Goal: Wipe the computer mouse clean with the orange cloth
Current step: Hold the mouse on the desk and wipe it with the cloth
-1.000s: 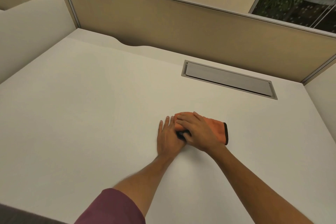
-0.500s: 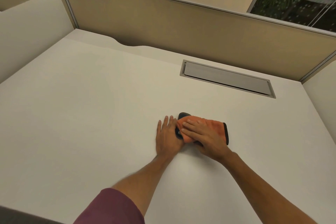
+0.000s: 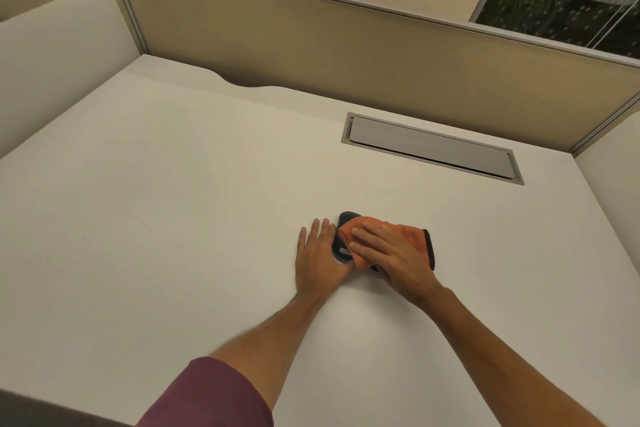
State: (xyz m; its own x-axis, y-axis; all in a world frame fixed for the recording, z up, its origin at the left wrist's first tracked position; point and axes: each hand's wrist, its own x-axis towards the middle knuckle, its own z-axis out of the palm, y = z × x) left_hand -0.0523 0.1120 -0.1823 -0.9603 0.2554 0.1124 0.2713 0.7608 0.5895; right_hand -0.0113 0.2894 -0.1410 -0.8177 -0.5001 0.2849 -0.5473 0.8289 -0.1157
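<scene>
1. Orange cloth [image 3: 398, 241] drapes over most of the dark computer mouse [image 3: 341, 246], which sits on the white worktop [image 3: 173, 218] slightly right of centre, near me.
2. I have the right hand [image 3: 388, 255] spread flat on the cloth, fingers [image 3: 367, 230] pressing it down on the mouse; it grips nothing so much as pins the fabric.
3. I keep the left hand [image 3: 317, 256] open and flat on the worktop, its fingers extended, its inner edge touching the mouse's left flank (a brace, I judge).
4. The mouse lies between both hands, just ahead of the wrists; the right hand is on top of it, the left beside it.
5. Its long axis runs roughly away from me, leaning a little to the right at the far end; the exposed far tip [image 3: 348, 217] shows past the cloth.
6. Which end is the button end I cannot tell; a pale label shows on the bared left side.
7. I judge the next stroke should run along that axis, with the left hand holding against sideways slip.
</scene>
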